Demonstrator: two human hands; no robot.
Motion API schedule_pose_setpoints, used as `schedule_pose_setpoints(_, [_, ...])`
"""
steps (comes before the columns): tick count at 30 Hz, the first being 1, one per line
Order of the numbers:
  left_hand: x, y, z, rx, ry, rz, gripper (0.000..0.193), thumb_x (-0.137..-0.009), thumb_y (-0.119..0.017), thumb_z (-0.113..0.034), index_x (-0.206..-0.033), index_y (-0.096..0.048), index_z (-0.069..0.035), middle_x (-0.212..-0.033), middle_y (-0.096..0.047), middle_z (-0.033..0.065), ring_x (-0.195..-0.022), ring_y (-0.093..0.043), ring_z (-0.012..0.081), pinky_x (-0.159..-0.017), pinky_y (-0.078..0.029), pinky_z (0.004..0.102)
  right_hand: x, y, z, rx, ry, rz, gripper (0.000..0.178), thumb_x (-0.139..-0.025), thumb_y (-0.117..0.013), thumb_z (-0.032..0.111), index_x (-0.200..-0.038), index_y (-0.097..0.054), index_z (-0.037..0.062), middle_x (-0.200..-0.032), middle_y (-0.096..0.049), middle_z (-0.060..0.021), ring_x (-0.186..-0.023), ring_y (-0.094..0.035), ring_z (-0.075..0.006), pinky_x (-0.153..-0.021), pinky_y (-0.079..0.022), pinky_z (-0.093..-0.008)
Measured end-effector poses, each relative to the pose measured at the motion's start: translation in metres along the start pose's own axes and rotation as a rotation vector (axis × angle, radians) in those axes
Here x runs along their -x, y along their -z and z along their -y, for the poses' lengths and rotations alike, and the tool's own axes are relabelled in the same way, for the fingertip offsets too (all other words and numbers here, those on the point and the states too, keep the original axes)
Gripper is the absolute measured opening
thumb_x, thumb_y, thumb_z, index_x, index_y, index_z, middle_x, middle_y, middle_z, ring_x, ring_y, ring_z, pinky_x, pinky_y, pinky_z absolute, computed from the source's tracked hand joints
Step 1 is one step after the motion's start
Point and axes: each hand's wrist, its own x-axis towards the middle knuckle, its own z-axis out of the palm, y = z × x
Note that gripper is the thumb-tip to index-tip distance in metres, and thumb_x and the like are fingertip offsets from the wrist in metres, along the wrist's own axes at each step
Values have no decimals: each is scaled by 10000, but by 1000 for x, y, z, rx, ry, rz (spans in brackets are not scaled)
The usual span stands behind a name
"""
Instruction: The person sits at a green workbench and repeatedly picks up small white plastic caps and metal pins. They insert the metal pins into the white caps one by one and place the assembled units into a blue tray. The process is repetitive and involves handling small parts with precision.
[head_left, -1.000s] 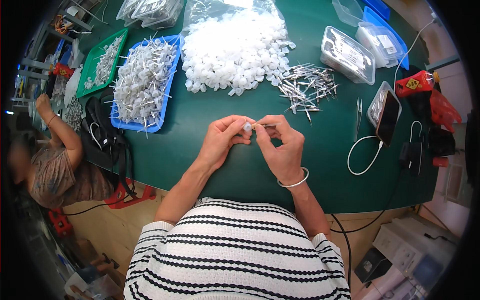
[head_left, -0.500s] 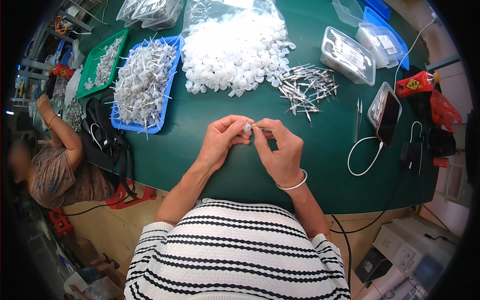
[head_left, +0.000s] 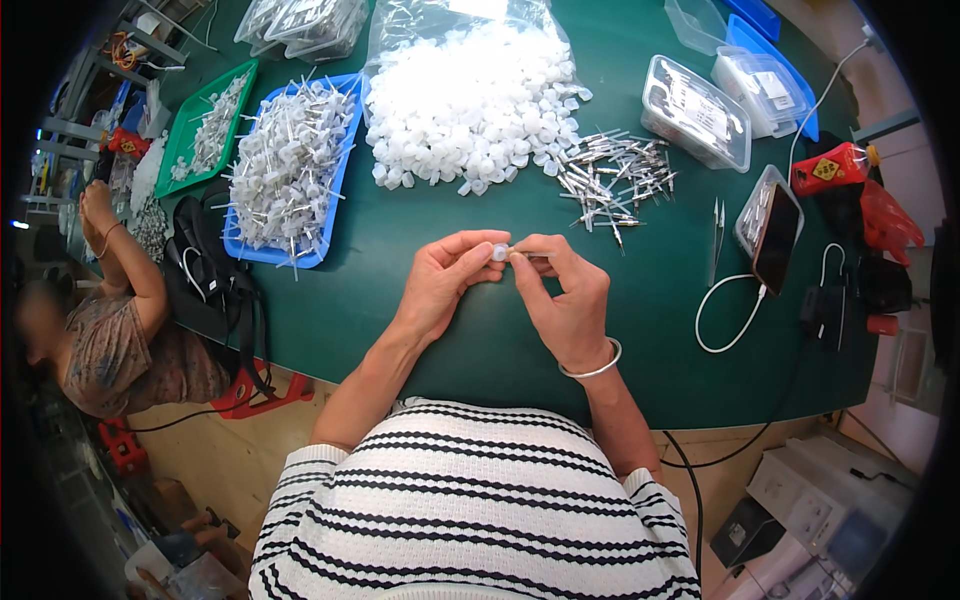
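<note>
Between thumb and fingers, my left hand (head_left: 445,280) pinches a small white plastic cap (head_left: 500,252). My right hand (head_left: 565,300) is closed on a thin metal pin (head_left: 540,254), whose inner end meets the cap; whether it sits inside cannot be made out. Both hands are just above the green table, close in front of me. Beyond them lies a big heap of white caps (head_left: 470,110), spilling from a clear plastic bag. To its right is a loose pile of metal pins (head_left: 615,175).
A blue tray (head_left: 322,235) of capped pins stands left, a green tray (head_left: 240,105) beyond it. On the right are clear boxes (head_left: 695,112), tweezers (head_left: 717,240), and a phone (head_left: 778,245) with a white cable. Another person (head_left: 130,320) sits at far left beside a black bag (head_left: 200,270).
My right hand has shifted very slightly right, and the cap shows a little more between my fingers. The other person's hands have moved a little.
</note>
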Motion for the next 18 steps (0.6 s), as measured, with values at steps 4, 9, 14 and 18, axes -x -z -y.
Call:
schedule_pose_setpoints(4, [1,0,0,-16,-8,2,225,-908,-567,-91,-1092,-621,26,-984,-660,90,-870,-634,123,-780,-532,243,-1,2,2,-14,-25,13,128,-775,-658,4,-874,-586,42,-745,-646,-72,-577,-646,-187,-501,-479,-276])
schedule_pose_setpoints(9, [1,0,0,-30,-19,-6,232,-901,-580,-96,-1094,-624,26,-966,-664,81,-840,-624,105,-772,-517,224,-2,3,3,-6,-28,21,119,-779,-658,7,-869,-587,42,-737,-645,-70,-575,-644,-183,-501,-474,-271])
schedule_pose_setpoints(14, [1,1,2,-33,-39,-1,246,-888,-608,-107,-1097,-630,21,-939,-668,67,-795,-603,80,-757,-494,204,-2,3,4,-2,-25,33,116,-780,-658,9,-866,-587,44,-729,-644,-68,-567,-640,-179,-499,-468,-269])
schedule_pose_setpoints(18, [0,2,3,-48,-54,14,239,-902,-579,-104,-1097,-621,27,-956,-666,84,-833,-626,110,-779,-513,235,-2,2,2,7,-23,27,117,-782,-656,11,-866,-583,44,-730,-644,-68,-568,-640,-180,-498,-467,-270])
